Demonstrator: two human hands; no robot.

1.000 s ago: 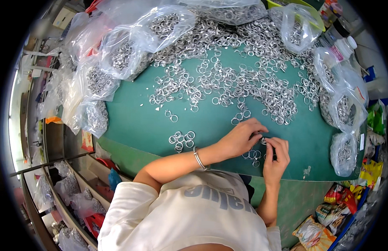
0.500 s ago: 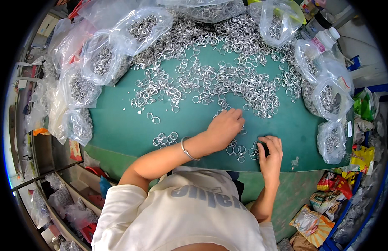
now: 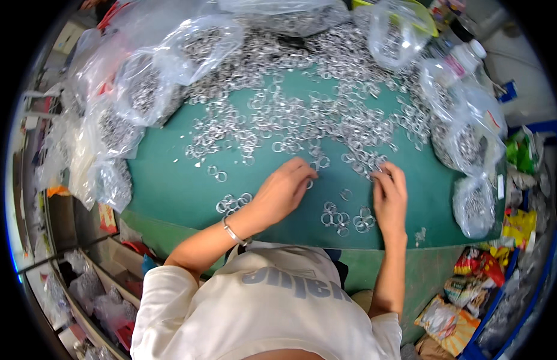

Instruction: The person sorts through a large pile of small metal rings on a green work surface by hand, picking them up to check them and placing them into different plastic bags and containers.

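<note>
Head view: we are holding our left hand (image 3: 284, 189) curled at loose silver-coloured metal rings (image 3: 319, 162) mid-frame; our right hand (image 3: 391, 195) is holding bent fingers at the lower edge of the ring pile (image 3: 350, 127), right of centre. Blur is hiding the fingertips, so we cannot tell whether either hand is pinching anything. Small ring clusters (image 3: 335, 218) are lying lower, centre-right. We should probably be pinching one ring lightly, easing it free without dragging neighbours.

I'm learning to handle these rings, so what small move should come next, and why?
Perhaps the right hand should pinch one of the overlapping rings beside it and draw it clear: they're close by and crowded together. The left hand is near other rings; whether it holds one is unclear.
</note>
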